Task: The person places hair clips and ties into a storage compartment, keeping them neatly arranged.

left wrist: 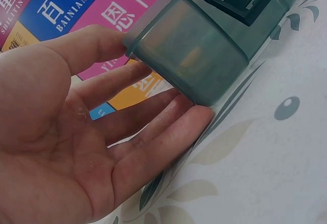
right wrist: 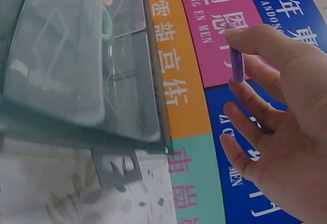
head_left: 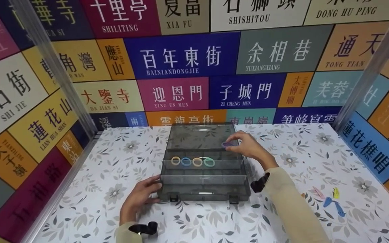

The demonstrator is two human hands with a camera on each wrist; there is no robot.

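A smoky, see-through divided storage box (head_left: 204, 192) lies with its lid (head_left: 198, 136) tipped back. In its rear row sit several ring-shaped hair ties: yellow (head_left: 175, 161), blue (head_left: 186, 162), light orange (head_left: 197, 162) and mint green (head_left: 209, 162). Between thumb and index finger my right hand (head_left: 247, 146) pinches a purple hair tie (right wrist: 236, 60), above the right rear of the box. The other fingers spread loosely below it. My left hand (left wrist: 107, 116) rests against the box's front left corner, thumb at the rim and fairly straight fingers along the side.
To the right on the flower-patterned tabletop (head_left: 292, 209) lie several small pieces, among them a pink one (head_left: 318, 192), a yellow one (head_left: 336, 192) and blue ones (head_left: 339, 208). Panels with place names (head_left: 181, 55) stand behind and at both sides. Two latches (head_left: 174, 197) stick out at the box's front.
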